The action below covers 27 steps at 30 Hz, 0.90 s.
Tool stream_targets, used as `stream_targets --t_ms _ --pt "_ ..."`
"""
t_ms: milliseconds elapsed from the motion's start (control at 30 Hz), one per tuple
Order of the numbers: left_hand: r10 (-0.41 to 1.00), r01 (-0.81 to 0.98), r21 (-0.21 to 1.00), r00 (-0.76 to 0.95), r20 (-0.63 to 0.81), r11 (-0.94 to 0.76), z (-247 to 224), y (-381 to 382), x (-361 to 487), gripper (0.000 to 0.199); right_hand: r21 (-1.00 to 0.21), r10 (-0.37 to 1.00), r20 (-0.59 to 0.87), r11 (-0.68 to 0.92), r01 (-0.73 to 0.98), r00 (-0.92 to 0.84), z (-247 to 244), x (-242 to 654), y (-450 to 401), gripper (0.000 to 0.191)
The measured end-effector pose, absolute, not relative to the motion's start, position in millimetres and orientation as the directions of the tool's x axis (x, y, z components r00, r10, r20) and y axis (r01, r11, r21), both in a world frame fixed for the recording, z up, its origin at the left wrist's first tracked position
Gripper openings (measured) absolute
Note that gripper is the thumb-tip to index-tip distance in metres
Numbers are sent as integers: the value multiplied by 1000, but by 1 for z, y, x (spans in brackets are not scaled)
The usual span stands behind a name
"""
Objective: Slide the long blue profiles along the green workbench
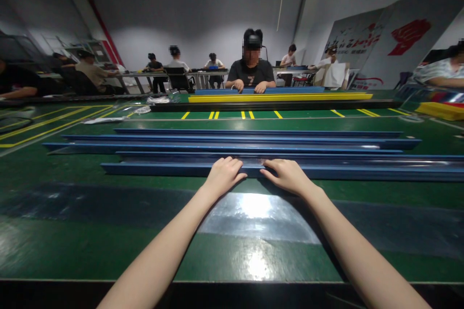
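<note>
Channel, long, blue and glossy [174,170], lies across the green tabletop [217,263]. Left hand [224,174] and right hand [287,174] rest over its near wall, half-curled, thumbs apart from fingers; whether they pinch it, I cannot tell. Nearer than it lies a transparent flat strip [108,203], partly lost in glare; beyond it, similar blue channels [163,147]. Its right end is cut off.

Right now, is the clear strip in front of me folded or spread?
Spread: the clear strip lies flat across the green table.
</note>
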<state>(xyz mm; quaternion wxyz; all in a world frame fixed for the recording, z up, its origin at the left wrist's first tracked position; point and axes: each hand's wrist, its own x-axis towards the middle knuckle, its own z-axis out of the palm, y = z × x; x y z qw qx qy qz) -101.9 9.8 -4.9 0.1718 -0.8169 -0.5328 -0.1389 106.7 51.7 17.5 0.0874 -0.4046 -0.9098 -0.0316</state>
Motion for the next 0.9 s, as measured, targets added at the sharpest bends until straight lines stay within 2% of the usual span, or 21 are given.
stream_targets --t_ms 300,633,900 --pt "843 926 -120 375 387 -357 -4 8 -100 29 62 737 177 653 754 -653 18 103 49 34" --pt "839 929 -114 366 402 -351 -4 9 -102 26 49 697 267 680 732 -665 9 102 53 42" --pt "848 919 -114 393 354 -378 4 1 -100 25 94 658 302 700 708 -690 10 103 49 46"
